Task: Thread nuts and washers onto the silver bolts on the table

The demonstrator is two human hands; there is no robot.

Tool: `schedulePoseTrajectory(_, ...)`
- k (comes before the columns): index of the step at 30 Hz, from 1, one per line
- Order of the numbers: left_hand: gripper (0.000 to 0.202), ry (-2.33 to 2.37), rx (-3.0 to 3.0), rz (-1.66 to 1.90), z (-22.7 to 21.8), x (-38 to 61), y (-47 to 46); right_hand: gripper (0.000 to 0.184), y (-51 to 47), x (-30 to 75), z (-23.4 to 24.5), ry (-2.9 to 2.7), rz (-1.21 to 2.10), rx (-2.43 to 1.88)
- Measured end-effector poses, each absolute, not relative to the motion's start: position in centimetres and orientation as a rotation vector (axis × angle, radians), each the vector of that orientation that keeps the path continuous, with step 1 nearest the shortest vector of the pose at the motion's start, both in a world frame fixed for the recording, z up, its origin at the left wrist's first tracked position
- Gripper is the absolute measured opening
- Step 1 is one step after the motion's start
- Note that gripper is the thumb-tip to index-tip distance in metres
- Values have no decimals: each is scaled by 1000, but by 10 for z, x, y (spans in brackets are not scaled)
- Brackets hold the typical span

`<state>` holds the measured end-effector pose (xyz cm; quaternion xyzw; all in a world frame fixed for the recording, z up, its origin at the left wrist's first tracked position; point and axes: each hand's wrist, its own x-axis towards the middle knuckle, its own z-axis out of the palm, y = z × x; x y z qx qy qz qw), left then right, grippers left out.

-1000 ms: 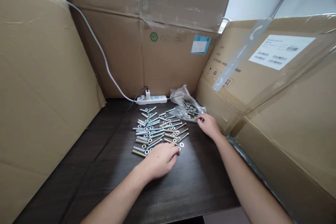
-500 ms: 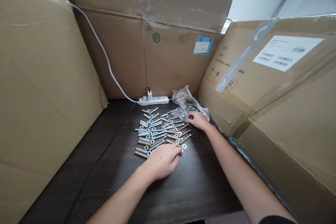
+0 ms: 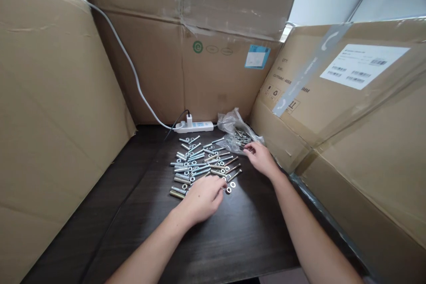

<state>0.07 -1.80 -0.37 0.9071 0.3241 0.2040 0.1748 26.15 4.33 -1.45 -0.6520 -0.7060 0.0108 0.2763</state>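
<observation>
Several silver and brass-coloured bolts with washers lie in rows on a dark wooden table. My left hand rests at the near edge of the rows, fingers curled down over bolts and loose washers; whether it holds one is hidden. My right hand hovers at the right end of the rows, fingertips pinched together beside a crumpled clear plastic bag that has more bolts inside. What the pinch holds is too small to make out.
Large cardboard boxes wall the table in: one on the left, one behind, one on the right. A white power strip with a plugged charger lies at the back, its white cable running up left.
My right hand drew back from the bag towards me and to the right, fingers pinched. My left hand shifted slightly up into the bolt rows.
</observation>
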Motion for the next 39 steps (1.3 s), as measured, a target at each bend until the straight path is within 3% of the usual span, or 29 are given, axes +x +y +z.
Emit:
schedulePoseTrajectory(5,34,1158,2405,837,-5,-4,-6,10,14,206,-11,-2051,387,-1267)
schedulePoseTrajectory(8,28,1200,2379,851,-5,-6,-2,8,4,188,-9,-2090,485,-1156)
schedulePoseTrajectory(30,19,1104,2326,733,-3,-4,-5,24,-10,179,-11,-2070,756,-1186)
schedulePoseTrajectory(39,20,1129,2296,699,-3,-5,-7,19,-12,176,-13,-2055,753,-1129)
